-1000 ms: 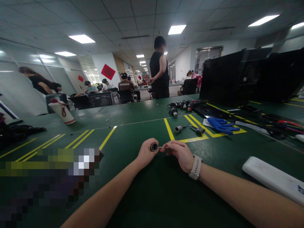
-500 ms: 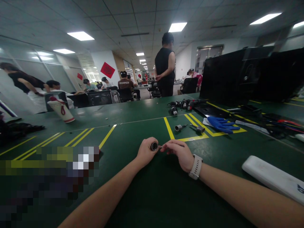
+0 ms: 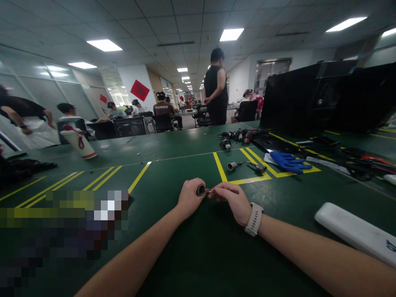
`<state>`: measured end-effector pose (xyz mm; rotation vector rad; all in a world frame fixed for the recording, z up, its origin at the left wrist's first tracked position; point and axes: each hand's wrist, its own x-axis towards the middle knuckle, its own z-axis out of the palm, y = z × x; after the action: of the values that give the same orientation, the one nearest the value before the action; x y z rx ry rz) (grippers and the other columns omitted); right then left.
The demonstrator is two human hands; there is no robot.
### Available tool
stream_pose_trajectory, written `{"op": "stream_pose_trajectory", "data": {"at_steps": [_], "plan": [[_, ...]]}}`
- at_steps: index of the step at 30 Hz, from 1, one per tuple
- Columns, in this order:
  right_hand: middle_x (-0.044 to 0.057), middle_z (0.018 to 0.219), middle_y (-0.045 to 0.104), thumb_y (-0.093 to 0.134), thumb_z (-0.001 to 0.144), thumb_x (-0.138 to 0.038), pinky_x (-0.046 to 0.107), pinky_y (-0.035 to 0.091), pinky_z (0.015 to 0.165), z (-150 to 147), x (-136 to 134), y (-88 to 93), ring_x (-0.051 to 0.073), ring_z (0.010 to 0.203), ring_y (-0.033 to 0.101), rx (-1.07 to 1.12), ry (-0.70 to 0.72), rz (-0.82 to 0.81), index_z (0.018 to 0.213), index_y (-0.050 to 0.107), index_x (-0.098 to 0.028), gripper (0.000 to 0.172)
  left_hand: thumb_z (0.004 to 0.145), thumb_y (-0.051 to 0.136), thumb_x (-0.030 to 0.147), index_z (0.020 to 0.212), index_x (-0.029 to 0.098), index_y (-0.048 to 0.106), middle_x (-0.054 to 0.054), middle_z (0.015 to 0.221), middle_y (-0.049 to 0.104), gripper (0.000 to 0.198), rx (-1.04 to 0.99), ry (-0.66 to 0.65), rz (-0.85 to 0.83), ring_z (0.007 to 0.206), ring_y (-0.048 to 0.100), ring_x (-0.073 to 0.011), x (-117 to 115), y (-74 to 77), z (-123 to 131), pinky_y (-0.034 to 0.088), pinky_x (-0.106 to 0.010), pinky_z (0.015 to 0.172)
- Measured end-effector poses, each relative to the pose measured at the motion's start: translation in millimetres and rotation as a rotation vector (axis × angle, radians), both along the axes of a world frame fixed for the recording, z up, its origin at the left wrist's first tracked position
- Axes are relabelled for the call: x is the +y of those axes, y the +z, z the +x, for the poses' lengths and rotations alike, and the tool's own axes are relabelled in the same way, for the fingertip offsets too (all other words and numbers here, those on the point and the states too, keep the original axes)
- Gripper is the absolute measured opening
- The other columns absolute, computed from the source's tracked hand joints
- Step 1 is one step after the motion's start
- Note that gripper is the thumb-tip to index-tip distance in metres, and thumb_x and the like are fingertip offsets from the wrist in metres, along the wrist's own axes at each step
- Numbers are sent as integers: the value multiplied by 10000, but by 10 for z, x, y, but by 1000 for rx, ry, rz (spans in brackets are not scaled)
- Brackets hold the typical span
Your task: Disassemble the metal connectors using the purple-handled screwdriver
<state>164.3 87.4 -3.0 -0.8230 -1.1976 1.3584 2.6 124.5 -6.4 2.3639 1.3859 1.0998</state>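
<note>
My left hand is closed around a round metal hole saw, its dark hollow end facing me. My right hand, with a pale watch on the wrist, pinches a thin metal tool. The tool's narrow tip points at the side of the hole saw, and a dark end shows above the fingers. I cannot make out its exact kind. Two similar hole saws with shanks, one on the left and one on the right, lie beyond my hands on the green table.
A blue and white glove lies at the right, near black monitors. Dark tools sit farther back. A white case rests at right, a paper cup at left. Several people are beyond the table.
The right hand has turned slightly at the hole saw, its wrist a little lower. The left hand keeps its hold. In the background, the standing person and the leaning person have shifted.
</note>
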Motion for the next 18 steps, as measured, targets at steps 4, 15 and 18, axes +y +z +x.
{"op": "stream_pose_trajectory", "data": {"at_steps": [4, 15, 18], "plan": [[47, 703, 691, 600, 715, -283, 322, 417, 661, 9, 1, 30, 200, 744, 610, 35, 45, -48, 695, 689, -166, 149, 702, 593, 205, 604, 169, 512, 24, 610, 508, 132, -43, -19, -13, 576, 467, -123, 9, -16, -17, 371, -235, 542], [59, 721, 702, 624, 694, -304, 319, 413, 658, 2, -2, 32, 199, 735, 618, 96, 46, -67, 697, 687, -159, 159, 677, 600, 197, 621, 162, 500, 40, 599, 484, 120, -114, -66, -46, 561, 457, -103, 62, -83, -37, 370, -206, 519], [50, 727, 702, 625, 710, -292, 318, 410, 661, 1, -5, 15, 196, 740, 613, 81, 39, -46, 703, 694, -165, 145, 686, 601, 215, 620, 167, 505, 36, 604, 491, 126, -103, -39, -26, 563, 456, -110, 54, -64, -34, 358, -217, 525]]}}
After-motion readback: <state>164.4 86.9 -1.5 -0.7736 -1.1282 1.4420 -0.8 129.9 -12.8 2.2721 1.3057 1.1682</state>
